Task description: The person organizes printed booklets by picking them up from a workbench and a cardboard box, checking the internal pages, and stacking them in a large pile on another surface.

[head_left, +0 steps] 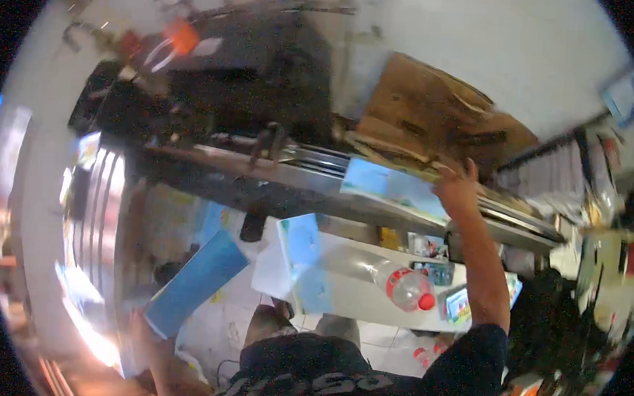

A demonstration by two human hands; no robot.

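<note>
My right hand (459,189) reaches up and grips the edge of a flat light-blue sheet (393,188) that lies on a long metal ledge (290,161). My left hand (138,326) is low at the left and holds a long blue flat piece (196,281) by its lower end; the hand is blurred. Between my arms a white worktop (355,293) carries another pale blue sheet (303,258) and a clear plastic bottle with a red cap (402,283) lying on its side.
A brown cardboard box (436,111) sits behind the ledge at the right. Dark machinery (230,71) with an orange part fills the upper left. Small packets and a screen-like item (458,302) lie at the worktop's right end. Cluttered shelves stand at the far right.
</note>
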